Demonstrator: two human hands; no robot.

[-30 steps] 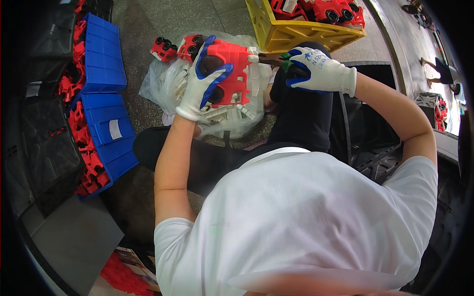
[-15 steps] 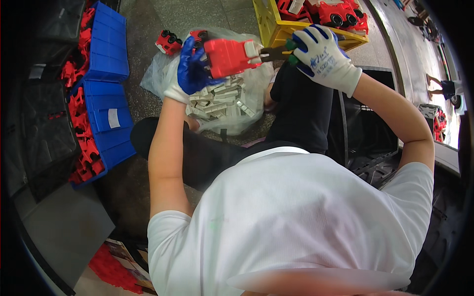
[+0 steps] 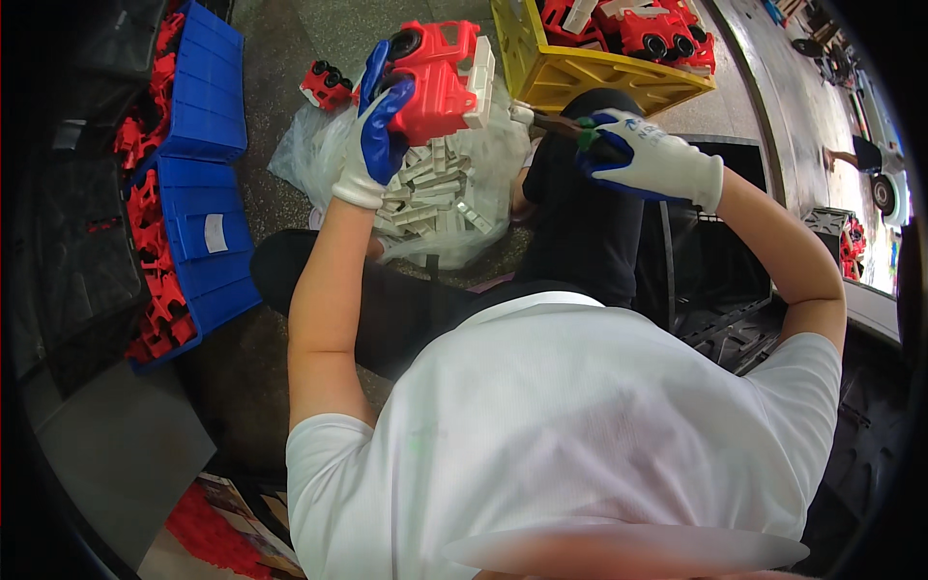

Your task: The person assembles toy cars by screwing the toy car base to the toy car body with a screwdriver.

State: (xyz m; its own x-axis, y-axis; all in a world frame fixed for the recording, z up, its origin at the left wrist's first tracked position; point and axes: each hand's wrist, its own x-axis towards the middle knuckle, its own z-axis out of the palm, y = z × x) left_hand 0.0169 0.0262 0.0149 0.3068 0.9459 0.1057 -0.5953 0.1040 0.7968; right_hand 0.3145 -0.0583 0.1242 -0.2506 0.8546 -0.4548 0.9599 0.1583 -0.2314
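Fingers of the gloved left hand [image 3: 375, 150], seen from the head, clasp a red toy vehicle [image 3: 431, 101] by its left side, over a clear bag [image 3: 307, 150] of white parts [image 3: 423, 201]; the right hand's [image 3: 655, 160] curl around green-handled pliers [image 3: 561, 125], near the vehicle.

2 bare forearms [image 3: 329, 290] reach forward, the gloved left hand [image 3: 382, 130] cupped, the right hand [image 3: 657, 162] curled.
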